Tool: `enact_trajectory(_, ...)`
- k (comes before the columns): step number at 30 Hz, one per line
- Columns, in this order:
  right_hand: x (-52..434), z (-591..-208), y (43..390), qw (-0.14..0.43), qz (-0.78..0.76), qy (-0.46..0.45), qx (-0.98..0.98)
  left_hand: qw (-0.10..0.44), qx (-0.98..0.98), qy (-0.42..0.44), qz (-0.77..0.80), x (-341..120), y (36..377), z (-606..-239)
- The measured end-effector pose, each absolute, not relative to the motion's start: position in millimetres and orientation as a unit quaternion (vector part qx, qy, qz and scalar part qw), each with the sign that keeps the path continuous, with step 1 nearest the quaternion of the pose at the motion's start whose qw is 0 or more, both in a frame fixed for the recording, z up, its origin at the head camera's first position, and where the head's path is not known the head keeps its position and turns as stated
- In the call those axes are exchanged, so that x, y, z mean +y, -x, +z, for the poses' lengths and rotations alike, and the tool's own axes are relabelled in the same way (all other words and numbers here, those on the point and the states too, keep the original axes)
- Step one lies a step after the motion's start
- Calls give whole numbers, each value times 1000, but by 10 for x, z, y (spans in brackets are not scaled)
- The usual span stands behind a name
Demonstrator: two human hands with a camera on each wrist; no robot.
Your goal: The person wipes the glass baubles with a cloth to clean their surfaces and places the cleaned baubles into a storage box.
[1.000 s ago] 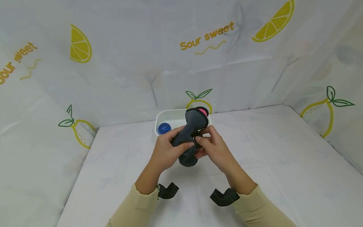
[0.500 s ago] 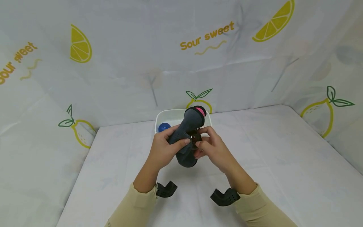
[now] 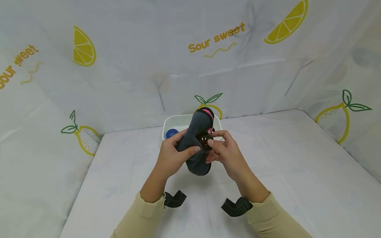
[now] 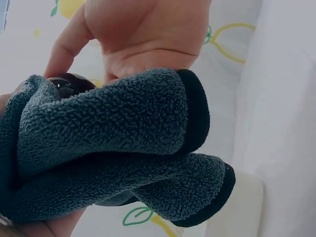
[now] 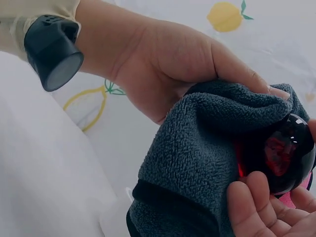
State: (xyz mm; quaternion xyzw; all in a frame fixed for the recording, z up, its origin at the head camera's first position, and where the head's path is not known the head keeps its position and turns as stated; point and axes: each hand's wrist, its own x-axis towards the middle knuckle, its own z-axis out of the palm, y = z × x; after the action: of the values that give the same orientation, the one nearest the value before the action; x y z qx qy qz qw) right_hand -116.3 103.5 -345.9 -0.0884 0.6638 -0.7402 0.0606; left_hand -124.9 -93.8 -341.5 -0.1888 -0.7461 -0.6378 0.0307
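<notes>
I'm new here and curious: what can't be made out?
Head view: near side of the tray, behind the left hand, cloth and right hand.
Left wrist view: much of the dark ball, behind the cloth.
Right wrist view: part of the right hand, cut off by the picture's edge.

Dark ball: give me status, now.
Left hand grips gray cloth. Right hand holds dark ball against cloth. Blue ball beyond, in white tray.
</notes>
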Motion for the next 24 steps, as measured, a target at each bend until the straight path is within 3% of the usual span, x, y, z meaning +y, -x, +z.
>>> enact_trajectory(13,1048,-3490,1162,74,-778,119,613,35,-738,204,-642,-944,1236,-3421)
enact_trajectory(21,1081,-3513,1194,167,-826,132,523,21,-730,212,-649,-945,1240,-3416)
enact_trajectory(24,1073,-3516,1198,172,-828,113,522,15,-729,213,-650,-924,1243,-3426)
